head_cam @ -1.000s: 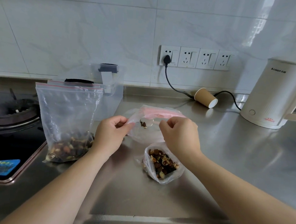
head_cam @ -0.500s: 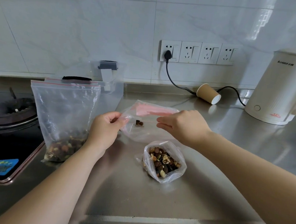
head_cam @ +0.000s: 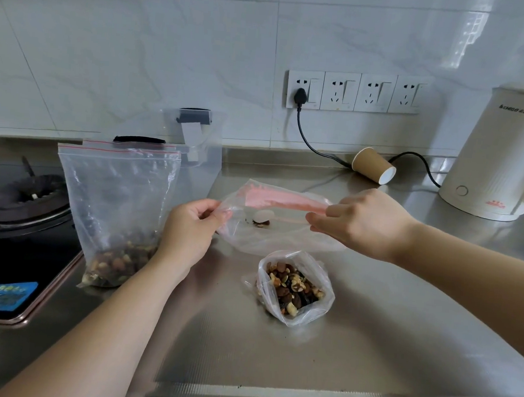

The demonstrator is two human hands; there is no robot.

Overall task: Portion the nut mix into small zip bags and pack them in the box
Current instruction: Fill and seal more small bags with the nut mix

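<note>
Steel counter [head_cam: 368, 345], brushed and shiny, and right in the middle of it both hands are working a small bag [head_cam: 270, 233] of thin, crinkly clear plastic with a pink strip along its mouth. Left hand [head_cam: 190, 227] pinches the bag's left corner between thumb and curled fingers; right hand [head_cam: 364, 224] pinches the right end of the pink strip, fingertips together on it. The bag is stretched flat between them, just above the counter, with only a few nut pieces lying inside near the middle.

Compared with half a second ago, the hands have drawn wider apart and the pink mouth is pulled out longer and tauter; the right hand has slid off to the right.

Just in front of the stretched bag, below the gap between the hands, sits a filled small bag [head_cam: 295, 286], mouth open and rumpled, packed with brown, tan and dark nuts. To the left, touching the left forearm's side, a big zip bag [head_cam: 114, 206] stands upright, red line at its seal, nut mix settled in its bottom. Behind it rises a clear plastic box [head_cam: 202, 150] with a grey latch. Further back lies a tipped paper cup [head_cam: 373, 169], and a cream kettle [head_cam: 502, 159] stands at far right.
</note>
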